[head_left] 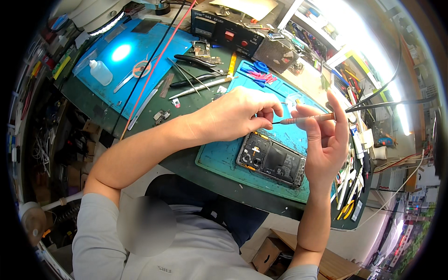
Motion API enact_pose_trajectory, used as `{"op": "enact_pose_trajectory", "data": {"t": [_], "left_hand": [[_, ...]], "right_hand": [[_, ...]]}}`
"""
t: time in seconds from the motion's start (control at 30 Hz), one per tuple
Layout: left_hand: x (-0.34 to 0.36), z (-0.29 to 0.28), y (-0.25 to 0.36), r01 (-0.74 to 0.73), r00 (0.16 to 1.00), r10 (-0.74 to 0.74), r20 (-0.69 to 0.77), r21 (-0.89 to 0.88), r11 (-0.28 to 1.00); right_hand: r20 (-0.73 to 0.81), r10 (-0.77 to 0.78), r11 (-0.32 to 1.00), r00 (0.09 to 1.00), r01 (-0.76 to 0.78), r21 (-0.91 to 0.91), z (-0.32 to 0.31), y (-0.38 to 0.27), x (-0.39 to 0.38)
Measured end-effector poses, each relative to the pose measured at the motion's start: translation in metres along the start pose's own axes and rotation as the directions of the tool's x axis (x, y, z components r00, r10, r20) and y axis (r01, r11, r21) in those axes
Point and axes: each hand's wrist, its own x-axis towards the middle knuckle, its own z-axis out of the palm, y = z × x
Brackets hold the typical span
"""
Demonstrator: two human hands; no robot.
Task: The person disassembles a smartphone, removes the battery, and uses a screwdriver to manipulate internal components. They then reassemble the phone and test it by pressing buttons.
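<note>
An opened smartphone (279, 161), its dark battery and circuitry bare, lies on the teal work mat (219, 161) below my hands. My right hand (326, 144) holds a thin screwdriver (298, 120) with a copper-coloured handle, gripped between thumb and fingers with one finger raised. The shaft points left toward my left hand (238, 114). There the thumb and fingers come together in a pinch at the screwdriver's tip. Whatever is between those fingertips is too small or too hidden to tell. Both hands are above the mat, apart from the phone.
Tweezers (186, 77), black-handled pliers (193, 60) and small circuit boards (161, 116) lie left of my hands. Pink and blue pieces (259, 77) sit at the mat's far end. A white bottle (100, 72) stands on a blue mat (135, 44). Tools (350, 186) crowd the right edge.
</note>
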Motion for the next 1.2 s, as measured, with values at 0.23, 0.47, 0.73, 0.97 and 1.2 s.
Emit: {"op": "enact_pose_trajectory", "data": {"t": [0.23, 0.47, 0.73, 0.97, 1.2], "left_hand": [[-0.030, 0.000, 0.029, 0.193, 0.981, -0.196, 0.000, -0.177, 0.965], [-0.094, 0.013, 0.057, 0.312, 0.950, -0.301, 0.082, -0.213, 0.926], [-0.099, 0.013, 0.056, 0.317, 0.948, -0.302, 0.104, -0.210, 0.925], [-0.099, 0.011, 0.057, 0.324, 0.945, -0.307, 0.111, -0.223, 0.919], [-0.082, 0.002, 0.048, 0.172, 0.978, -0.178, -0.105, -0.057, 0.983]], "right_hand": [[0.162, -0.181, 0.961, 0.970, 0.209, -0.178, -0.012, -0.007, -0.011], [0.373, -0.332, 0.906, 0.866, 0.403, -0.129, -0.009, -0.012, -0.027], [0.432, -0.365, 0.881, 0.825, 0.456, -0.127, -0.006, -0.012, -0.027], [0.535, -0.408, 0.881, 0.740, 0.474, 0.015, -0.005, -0.010, -0.021], [0.401, -0.259, 0.919, 0.879, 0.352, -0.178, 0.000, -0.023, -0.032]]}}
